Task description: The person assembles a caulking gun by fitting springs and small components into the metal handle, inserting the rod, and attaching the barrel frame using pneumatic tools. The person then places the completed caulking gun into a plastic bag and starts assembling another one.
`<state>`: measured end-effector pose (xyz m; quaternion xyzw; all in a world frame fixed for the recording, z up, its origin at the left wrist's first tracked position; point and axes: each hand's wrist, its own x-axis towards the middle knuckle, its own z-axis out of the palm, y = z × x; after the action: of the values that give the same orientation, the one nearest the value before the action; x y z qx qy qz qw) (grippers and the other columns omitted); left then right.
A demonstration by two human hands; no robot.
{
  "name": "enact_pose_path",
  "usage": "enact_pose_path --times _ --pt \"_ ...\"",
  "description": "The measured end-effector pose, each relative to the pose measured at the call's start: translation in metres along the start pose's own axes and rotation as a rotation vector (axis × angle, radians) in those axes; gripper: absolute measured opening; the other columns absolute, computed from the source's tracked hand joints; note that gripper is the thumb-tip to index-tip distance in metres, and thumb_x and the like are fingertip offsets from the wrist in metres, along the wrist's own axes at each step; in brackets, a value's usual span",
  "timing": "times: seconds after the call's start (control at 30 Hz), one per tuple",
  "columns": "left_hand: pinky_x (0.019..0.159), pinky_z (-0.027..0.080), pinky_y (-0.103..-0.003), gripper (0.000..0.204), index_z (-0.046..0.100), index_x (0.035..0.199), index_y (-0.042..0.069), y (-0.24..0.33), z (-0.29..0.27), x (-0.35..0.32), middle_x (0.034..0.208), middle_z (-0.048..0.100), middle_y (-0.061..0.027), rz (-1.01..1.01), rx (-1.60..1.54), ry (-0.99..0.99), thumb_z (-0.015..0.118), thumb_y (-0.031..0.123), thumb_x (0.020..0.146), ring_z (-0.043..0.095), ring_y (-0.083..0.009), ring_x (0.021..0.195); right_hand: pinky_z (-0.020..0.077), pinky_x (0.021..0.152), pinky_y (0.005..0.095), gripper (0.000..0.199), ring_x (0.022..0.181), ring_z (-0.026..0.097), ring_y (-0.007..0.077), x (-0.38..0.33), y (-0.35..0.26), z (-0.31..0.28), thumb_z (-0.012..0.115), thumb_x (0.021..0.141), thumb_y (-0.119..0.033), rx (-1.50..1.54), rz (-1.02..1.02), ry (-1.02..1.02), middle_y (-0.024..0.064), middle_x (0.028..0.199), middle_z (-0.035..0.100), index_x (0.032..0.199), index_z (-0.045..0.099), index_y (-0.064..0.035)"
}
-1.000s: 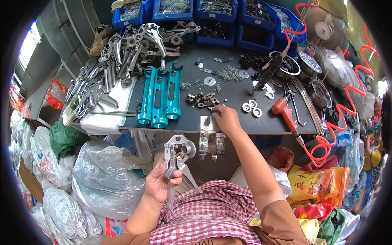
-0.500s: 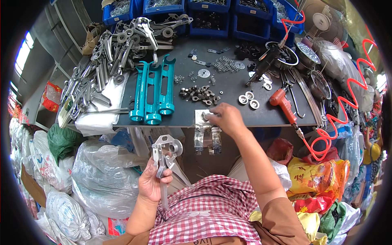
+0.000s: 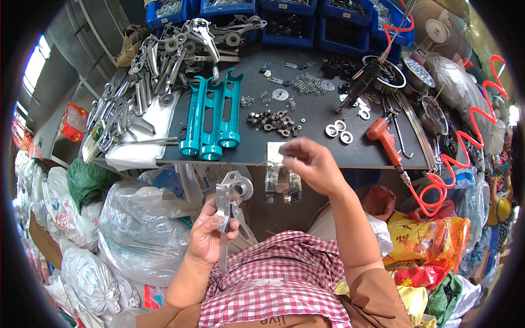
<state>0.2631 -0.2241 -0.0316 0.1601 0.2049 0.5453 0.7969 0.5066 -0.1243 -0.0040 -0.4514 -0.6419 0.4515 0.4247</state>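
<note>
My left hand [image 3: 209, 232] is closed around a bare metal caulking gun handle [image 3: 229, 199] with its trigger, held upright in front of my apron. A round metal collar sits on the upper right of this handle. My right hand [image 3: 314, 167] hovers at the table's front edge, its curled fingers blurred, so I cannot tell whether they hold anything. Partly behind those fingers is a small metal fixture [image 3: 274, 153] on the edge, with taped parts hanging below. Just beyond lies a pile of small dark metal links [image 3: 276, 123].
Teal gun cradles [image 3: 210, 150] stand left of centre beside heaped metal handles [image 3: 158, 71]. White round caps [image 3: 340, 127], springs [image 3: 309, 83] and a red air tool [image 3: 383, 139] with coiled hose lie rightward. Blue bins [image 3: 287, 30] line the back; bags [image 3: 145, 229] crowd my left.
My right hand has lifted slightly right and back from the fixture, its fingers less bunched. The left hand has turned the handle a little and shifted it right. The whole view has shifted slightly.
</note>
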Motion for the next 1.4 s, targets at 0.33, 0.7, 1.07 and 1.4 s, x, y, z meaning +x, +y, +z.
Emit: enact_pose_path --times 0.33,0.7,1.07,1.4 --pt "0.066 0.053 -0.032 0.05 0.034 0.13 0.005 -0.016 0.039 -0.002 0.132 0.036 -0.0166 0.058 0.156 -0.152 0.053 0.005 0.084 0.059 -0.0253 0.085 0.0504 0.069 0.0232 0.022 0.079 0.061 0.0112 -0.068 -0.017 0.066 0.064 0.077 -0.002 0.427 0.006 0.129 0.0071 0.09 0.061 0.098 0.059 0.0004" --pt "0.069 0.054 -0.036 0.055 0.031 0.13 -0.004 -0.029 0.053 0.002 0.11 0.05 -0.0256 -0.075 0.314 -0.179 0.054 0.007 0.082 0.06 -0.0312 0.09 0.0475 0.053 0.0182 0.013 0.06 0.057 0.0062 -0.082 -0.027 0.048 0.065 0.078 -0.003 0.616 0.185 0.316 0.0045 0.075 0.063 0.089 0.062 0.0024" --pt "0.055 0.055 -0.029 0.051 0.046 0.119 -0.001 -0.064 0.082 0.009 0.094 0.059 -0.0165 -0.062 0.54 -0.031 0.064 0.011 0.073 0.061 -0.0216 0.07 0.0486 0.056 0.019 0.009 0.061 0.058 0.0062 -0.106 -0.006 0.021 0.061 0.082 -0.004 0.652 0.151 0.295 0.0039 0.075 0.064 0.09 0.061 0.001" --pt "0.046 0.052 -0.027 0.055 0.048 0.118 0.0 -0.064 0.076 0.011 0.103 0.058 -0.0135 -0.043 0.466 -0.021 0.069 0.009 0.068 0.057 -0.0202 0.061 0.0477 0.075 0.0402 0.025 0.081 0.059 0.0332 -0.08 0.116 -0.296 0.062 0.064 -0.006 -1.185 0.17 0.57 0.0157 0.09 0.062 0.089 0.062 -0.0036"
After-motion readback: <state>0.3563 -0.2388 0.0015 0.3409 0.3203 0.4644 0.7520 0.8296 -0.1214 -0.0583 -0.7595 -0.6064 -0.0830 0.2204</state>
